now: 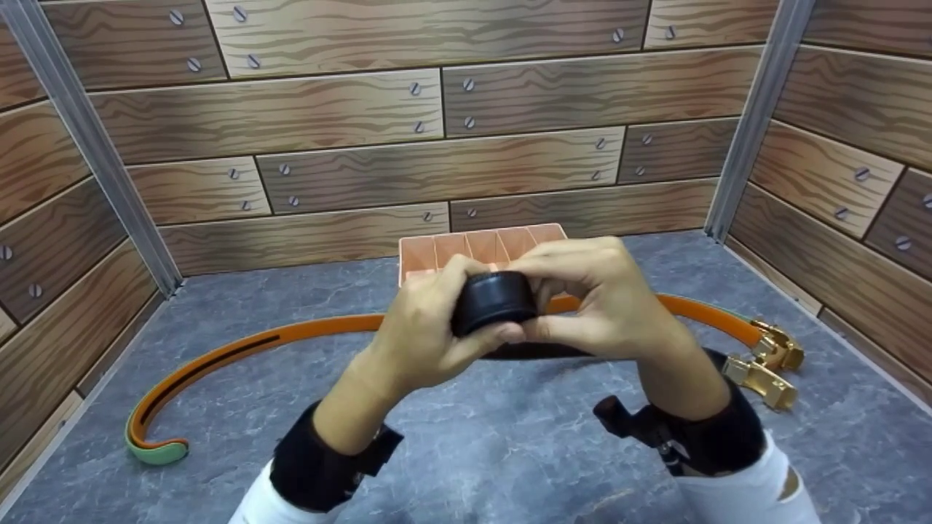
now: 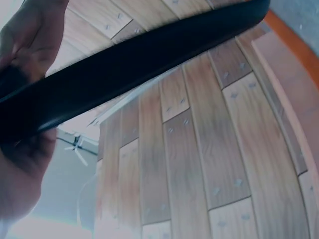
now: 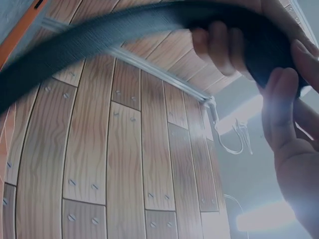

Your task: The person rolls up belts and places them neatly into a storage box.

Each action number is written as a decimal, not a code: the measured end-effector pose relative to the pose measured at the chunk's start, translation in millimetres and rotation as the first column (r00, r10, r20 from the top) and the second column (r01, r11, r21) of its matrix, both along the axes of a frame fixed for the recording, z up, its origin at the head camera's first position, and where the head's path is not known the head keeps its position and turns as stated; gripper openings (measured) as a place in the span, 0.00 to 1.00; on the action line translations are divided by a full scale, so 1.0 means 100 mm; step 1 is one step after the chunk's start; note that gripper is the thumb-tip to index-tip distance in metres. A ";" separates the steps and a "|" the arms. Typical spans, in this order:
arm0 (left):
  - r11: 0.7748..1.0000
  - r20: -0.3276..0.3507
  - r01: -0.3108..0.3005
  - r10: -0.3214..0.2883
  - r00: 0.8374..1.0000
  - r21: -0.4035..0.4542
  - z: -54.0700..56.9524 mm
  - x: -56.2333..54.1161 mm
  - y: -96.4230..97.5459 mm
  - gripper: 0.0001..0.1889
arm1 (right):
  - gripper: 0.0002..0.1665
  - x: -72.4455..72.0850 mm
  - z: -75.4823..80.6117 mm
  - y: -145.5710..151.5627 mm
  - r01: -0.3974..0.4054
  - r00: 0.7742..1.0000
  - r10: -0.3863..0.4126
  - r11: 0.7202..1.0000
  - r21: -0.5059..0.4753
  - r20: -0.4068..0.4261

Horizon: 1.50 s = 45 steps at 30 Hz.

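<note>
In the head view both hands meet at a black belt (image 1: 495, 300), its end rolled or bent round in front of me. My left hand (image 1: 419, 327) grips it from the left, thumb below and fingers over the far side. From the right, my right hand (image 1: 601, 306) pinches the same part between thumb and fingers. A length of black strap (image 2: 134, 69) runs away from the hands in the left wrist view. The strap (image 3: 124, 31) also arcs off to the left in the right wrist view. A gold buckle (image 1: 761, 382) lies beyond my right wrist, partly behind it.
An orange belt (image 1: 320, 327) with a green underside curves across the grey tabletop (image 1: 466, 451). Its left end curls over; a second gold buckle (image 1: 783, 348) lies at its right. Behind the hands is a pink compartment tray (image 1: 417, 255). Wood-patterned walls (image 1: 364, 175) enclose three sides.
</note>
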<state>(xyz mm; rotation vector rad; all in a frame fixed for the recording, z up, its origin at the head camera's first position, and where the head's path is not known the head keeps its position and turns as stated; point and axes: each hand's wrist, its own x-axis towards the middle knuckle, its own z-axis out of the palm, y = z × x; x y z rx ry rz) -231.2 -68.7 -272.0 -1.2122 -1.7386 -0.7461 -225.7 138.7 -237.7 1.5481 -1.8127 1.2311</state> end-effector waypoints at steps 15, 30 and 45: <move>0.993 -0.112 -0.058 0.046 0.993 -0.103 0.05 -0.01 -0.10 0.29 | 0.24 -0.03 -0.03 -0.02 -0.045 0.998 0.044 0.998 0.031 0.043; 0.996 -0.050 0.063 -0.060 0.997 0.066 -0.03 -0.02 0.01 0.33 | 0.21 -0.03 -0.03 -0.06 -0.220 0.973 0.225 0.970 -0.109 0.043; 0.986 -0.029 -0.056 0.052 0.998 -0.159 0.05 0.00 -0.10 0.27 | 0.22 -0.04 0.00 0.01 -0.064 0.997 0.061 0.996 0.064 0.052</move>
